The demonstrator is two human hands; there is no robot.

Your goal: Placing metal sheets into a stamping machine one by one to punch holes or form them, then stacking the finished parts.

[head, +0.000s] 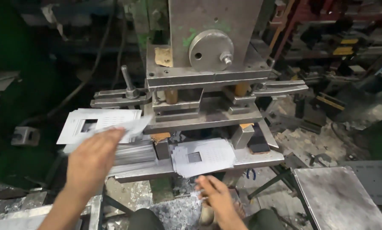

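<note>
My left hand reaches over a stack of thin grey metal sheets on the left of the press bed, fingers flat on a white perforated sheet with a square cut-out that lies tilted toward the die. My right hand hovers low in front of the bed, fingers loosely curled, just below a pile of punched white sheets with a square hole. Whether the right fingers pinch a sheet edge is unclear. The grey press stands directly behind both piles.
A round steel disc with a bolt sits on the press head. Clamp bars stick out on both sides. A grey metal table stands at lower right. Scrap and clutter cover the floor.
</note>
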